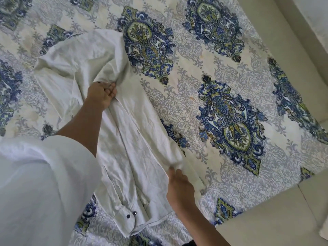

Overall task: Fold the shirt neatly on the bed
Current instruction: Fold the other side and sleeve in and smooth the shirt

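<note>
A white long-sleeved shirt (127,139) lies stretched lengthwise on the bed (204,96), partly folded into a narrow strip. Its cuff with two dark buttons (130,214) rests near the bed's front edge. My left hand (103,94) grips a bunch of the shirt's fabric near its upper part, lifting a fold. My right hand (180,187) pinches the shirt's right edge lower down. The far end of the shirt (71,55) is crumpled and rumpled on the sheet.
The bed sheet is cream with blue and green ornamental medallions (230,121). The bed's right edge meets a pale floor (284,219). My white sleeve (40,183) fills the lower left of the view.
</note>
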The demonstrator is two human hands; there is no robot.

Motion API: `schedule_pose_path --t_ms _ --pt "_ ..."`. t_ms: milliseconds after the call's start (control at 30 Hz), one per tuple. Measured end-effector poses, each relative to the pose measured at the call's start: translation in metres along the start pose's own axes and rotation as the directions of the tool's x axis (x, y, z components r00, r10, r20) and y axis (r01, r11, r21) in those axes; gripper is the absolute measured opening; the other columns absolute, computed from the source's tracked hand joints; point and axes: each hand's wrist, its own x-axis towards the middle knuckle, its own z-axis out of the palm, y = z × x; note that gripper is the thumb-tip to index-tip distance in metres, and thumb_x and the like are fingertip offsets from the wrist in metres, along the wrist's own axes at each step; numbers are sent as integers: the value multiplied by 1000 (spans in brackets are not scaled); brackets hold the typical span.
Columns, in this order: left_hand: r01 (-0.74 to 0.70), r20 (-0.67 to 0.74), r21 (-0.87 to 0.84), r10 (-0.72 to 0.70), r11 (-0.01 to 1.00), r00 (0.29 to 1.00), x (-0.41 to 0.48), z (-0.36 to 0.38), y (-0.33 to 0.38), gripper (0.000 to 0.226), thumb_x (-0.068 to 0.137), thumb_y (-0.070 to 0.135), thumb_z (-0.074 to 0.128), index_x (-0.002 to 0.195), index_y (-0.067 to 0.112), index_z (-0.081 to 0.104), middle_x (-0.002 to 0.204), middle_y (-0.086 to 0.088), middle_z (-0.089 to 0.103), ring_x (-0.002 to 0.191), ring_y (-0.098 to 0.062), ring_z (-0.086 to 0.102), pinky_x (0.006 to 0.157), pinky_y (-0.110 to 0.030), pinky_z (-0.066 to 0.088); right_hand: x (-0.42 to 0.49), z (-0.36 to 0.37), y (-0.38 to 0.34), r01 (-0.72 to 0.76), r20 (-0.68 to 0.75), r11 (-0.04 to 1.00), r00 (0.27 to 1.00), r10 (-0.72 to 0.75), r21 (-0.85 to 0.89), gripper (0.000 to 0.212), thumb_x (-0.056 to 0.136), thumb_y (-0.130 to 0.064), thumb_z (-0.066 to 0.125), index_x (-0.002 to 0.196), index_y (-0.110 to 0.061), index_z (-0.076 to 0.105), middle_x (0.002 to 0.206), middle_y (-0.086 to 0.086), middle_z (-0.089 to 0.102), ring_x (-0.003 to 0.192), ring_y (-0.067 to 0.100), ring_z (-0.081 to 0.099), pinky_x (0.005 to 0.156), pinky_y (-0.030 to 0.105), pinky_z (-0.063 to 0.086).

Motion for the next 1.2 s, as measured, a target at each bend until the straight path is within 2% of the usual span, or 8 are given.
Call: schedule_pose_path --t_ms 200,300,500,633,800,900,1100,1200 --pt "-113 -10 124 115 986 993 0 -6 -9 31 87 -8 27 108 7 44 97 -12 57 83 -21 66 66 -27 55 -6 0 3 -44 176 992 984 23 119 51 85 -12 56 131 -1 37 118 14 52 101 28 60 77 31 54" --pt "-220 -70 376 265 900 962 -28 -6 -30 20 92 0 34 90 17 44 89 -8 52 66 -16 61 51 -18 50 -4 -10 13 -86 321 953 947 -13 291 19 89 -15 47 108 -11 48 98 0 54 84 15 57 64 25 43" --pt "7 -178 476 89 879 980 -93 -7 -120 49 77 11 65 121 -1 47 112 -20 62 87 -27 60 78 -34 50 6 -26 40 -262 193 802 963 186 537 22 96 -22 44 90 -6 59 83 7 65 66 16 54 68 37 56" --pt "80 -151 579 10 811 989 -116 -2 -158 11 82 8 61 76 8 53 74 -8 55 66 -21 53 67 -30 45 37 -35 44 -171 -80 828 965 251 533 20 93 -24 51 105 -10 59 103 5 62 92 18 59 75 32 54" --pt "187 -208 614 -71 767 975 -112 -18 -151 15 93 15 50 104 15 61 96 -4 64 92 -19 62 80 -21 46 63 -35 40 -222 137 894 974 182 389 23 93 -17 48 112 -8 57 102 10 61 97 27 58 75 31 41" --pt "93 -199 564 26 821 980 -114 -20 -158 18 88 12 55 71 11 52 74 -10 57 74 -26 58 85 -41 55 62 -33 50 -304 241 841 947 214 448 17 91 -16 50 102 -7 59 95 10 62 92 27 58 71 29 38" --pt "230 -19 492 -253 840 967 -180 -19 -185 17 83 1 63 72 5 51 63 -8 51 45 -15 52 36 -16 43 55 -46 67 -272 565 934 819 99 230 30 82 -14 69 107 0 61 106 15 65 97 28 63 77 31 48" --pt "328 54 515 -412 792 910 -205 -34 -216 11 81 -6 61 76 2 56 61 -7 52 43 -14 49 36 -17 39 48 -39 73 -239 600 964 790 125 113 39 80 -13 71 114 2 62 115 15 66 105 27 63 83 28 49"
